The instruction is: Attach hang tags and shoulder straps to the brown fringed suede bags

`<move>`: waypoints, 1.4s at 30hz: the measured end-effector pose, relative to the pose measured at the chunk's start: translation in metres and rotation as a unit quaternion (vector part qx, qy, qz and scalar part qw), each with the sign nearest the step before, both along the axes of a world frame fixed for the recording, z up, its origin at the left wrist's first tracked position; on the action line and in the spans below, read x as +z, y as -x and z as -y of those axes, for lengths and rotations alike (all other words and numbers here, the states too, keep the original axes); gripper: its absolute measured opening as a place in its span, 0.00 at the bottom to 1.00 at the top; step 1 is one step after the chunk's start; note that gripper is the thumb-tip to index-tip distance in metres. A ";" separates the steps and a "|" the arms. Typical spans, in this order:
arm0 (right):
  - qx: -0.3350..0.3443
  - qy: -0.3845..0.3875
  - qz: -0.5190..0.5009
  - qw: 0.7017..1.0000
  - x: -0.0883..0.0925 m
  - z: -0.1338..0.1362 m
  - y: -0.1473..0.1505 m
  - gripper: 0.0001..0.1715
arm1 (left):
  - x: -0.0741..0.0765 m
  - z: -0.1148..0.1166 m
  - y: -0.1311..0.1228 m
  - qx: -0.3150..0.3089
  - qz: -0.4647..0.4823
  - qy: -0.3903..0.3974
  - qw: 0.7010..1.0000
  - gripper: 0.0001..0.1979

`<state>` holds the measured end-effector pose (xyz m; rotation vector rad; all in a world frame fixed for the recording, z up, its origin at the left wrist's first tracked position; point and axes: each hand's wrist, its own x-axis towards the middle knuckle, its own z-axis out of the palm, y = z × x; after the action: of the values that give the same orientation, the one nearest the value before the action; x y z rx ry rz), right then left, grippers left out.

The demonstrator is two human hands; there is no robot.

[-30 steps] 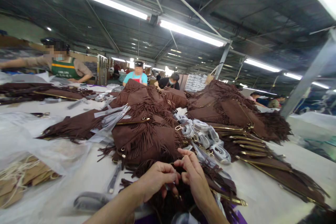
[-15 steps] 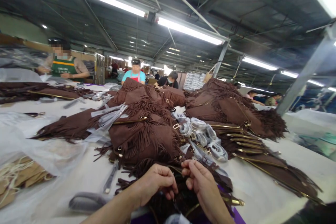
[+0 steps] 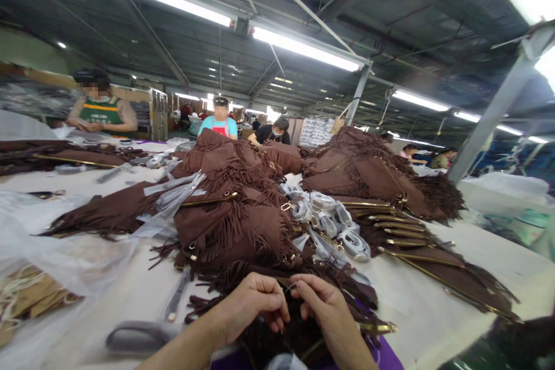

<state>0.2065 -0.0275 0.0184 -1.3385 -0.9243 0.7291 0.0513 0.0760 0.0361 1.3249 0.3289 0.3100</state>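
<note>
Both my hands are low in the middle, over a dark brown fringed bag [image 3: 303,338] that they partly cover. My left hand [image 3: 260,303] is closed in a pinch, its thumb against curled fingers. Close to it on the right, my right hand [image 3: 323,306] pinches with thumb and forefinger. A thin pale cord [image 3: 289,286] runs between the fingertips of the two hands; its ends are hidden. Just beyond the hands, brown fringed bags [image 3: 234,219] with gold zippers are heaped up.
Wrapped straps [image 3: 355,243] lie right of the heap, beside a row of gold-zippered brown bags [image 3: 433,266]. A grey wrapped strap [image 3: 139,335] lies at left front. Brown paper tags with strings [image 3: 39,295] sit under clear plastic. Co-workers, one in a green apron [image 3: 102,114], stand across the table.
My right hand has moved left and slightly down, bringing its fingertips near my left hand. The co-worker in the green apron has brought both hands together. My view has shifted slightly.
</note>
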 end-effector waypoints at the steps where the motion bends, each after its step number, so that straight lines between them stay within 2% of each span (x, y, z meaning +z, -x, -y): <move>1: -0.003 0.001 0.012 1.000 0.002 0.000 0.001 0.25 | 0.000 0.000 0.000 0.000 -0.002 -0.001 1.000 0.10; 8: -0.013 -0.016 0.056 0.998 0.005 -0.003 0.007 0.25 | 0.001 -0.001 -0.002 0.018 -0.025 -0.040 0.999 0.11; 12: -0.010 -0.060 0.116 0.991 0.006 0.002 0.011 0.19 | 0.003 -0.001 -0.002 0.031 -0.064 -0.144 0.987 0.07; 15: -0.010 -0.081 0.160 0.984 0.007 0.006 0.015 0.12 | 0.004 0.001 0.000 0.035 -0.050 -0.236 0.970 0.09; 19: -0.008 -0.088 0.187 0.978 0.007 0.008 0.016 0.09 | 0.007 0.006 0.002 0.030 -0.046 -0.307 0.950 0.09; 31: 0.026 -0.096 0.231 0.968 -0.004 0.009 0.011 0.10 | 0.006 0.008 0.001 0.039 -0.042 -0.371 0.927 0.10; 37: 0.023 -0.112 0.278 0.954 -0.005 0.010 0.011 0.09 | 0.005 0.010 0.000 0.064 -0.053 -0.398 0.914 0.11; 42: 0.030 -0.126 0.356 0.925 -0.005 0.011 0.010 0.10 | 0.002 0.012 -0.001 0.083 -0.081 -0.465 0.877 0.11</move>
<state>0.1963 -0.0386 0.0137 -1.3605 -1.5816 0.1310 0.0520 0.0641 0.0380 2.2904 0.4604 0.5399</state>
